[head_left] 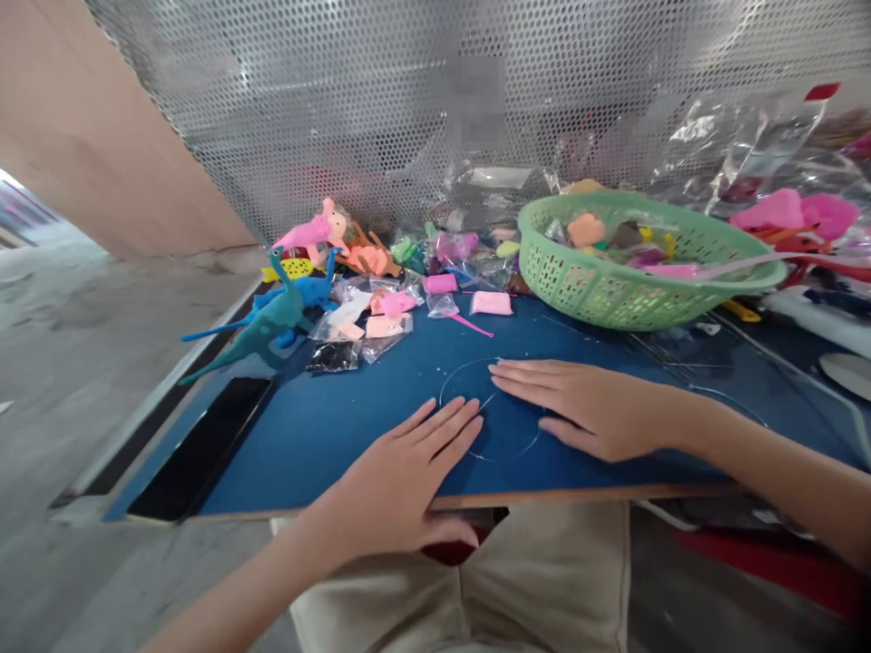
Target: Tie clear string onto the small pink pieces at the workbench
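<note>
Clear disc [466,385] lies flat on the blue board [306,435], near edge; left hand [401,481] and right hand [585,408] spread open, fingertips pinning it. Looks thin, light, slippery, possibly only a ring; best lifted by the rim.

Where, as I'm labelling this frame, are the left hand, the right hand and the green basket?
left hand [401,481], head view, back of the hand.
right hand [592,408], head view, back of the hand.
green basket [612,295], head view, its front wall.
</note>
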### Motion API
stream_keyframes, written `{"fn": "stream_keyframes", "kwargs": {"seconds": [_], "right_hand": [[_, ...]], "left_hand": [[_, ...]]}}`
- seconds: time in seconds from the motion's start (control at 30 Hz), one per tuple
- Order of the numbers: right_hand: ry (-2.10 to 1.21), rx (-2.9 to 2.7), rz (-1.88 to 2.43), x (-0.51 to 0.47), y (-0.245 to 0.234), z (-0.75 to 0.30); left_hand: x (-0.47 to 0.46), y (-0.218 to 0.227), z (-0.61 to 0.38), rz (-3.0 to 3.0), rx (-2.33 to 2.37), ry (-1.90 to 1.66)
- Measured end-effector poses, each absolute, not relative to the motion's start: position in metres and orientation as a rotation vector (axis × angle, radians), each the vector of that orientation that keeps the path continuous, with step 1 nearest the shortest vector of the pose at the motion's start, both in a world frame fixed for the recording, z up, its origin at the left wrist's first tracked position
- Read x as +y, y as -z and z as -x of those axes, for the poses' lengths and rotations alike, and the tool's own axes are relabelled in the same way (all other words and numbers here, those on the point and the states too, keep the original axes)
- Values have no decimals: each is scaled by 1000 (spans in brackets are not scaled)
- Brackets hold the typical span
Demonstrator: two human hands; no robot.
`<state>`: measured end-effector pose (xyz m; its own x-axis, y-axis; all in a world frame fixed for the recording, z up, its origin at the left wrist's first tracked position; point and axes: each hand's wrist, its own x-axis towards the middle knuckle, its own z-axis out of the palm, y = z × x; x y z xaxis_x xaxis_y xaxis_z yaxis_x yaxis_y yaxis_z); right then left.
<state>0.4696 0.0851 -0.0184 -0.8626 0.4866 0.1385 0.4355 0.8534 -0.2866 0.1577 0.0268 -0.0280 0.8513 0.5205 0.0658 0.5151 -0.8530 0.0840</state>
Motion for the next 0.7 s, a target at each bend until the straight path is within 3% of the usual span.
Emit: {"fn": "stream_keyframes", "kwargs": {"seconds": [0.7], "right_hand": [[-379, -2848, 934, 63, 34, -463]], "left_hand": [[25, 37, -162, -2978, 995, -219]]}}
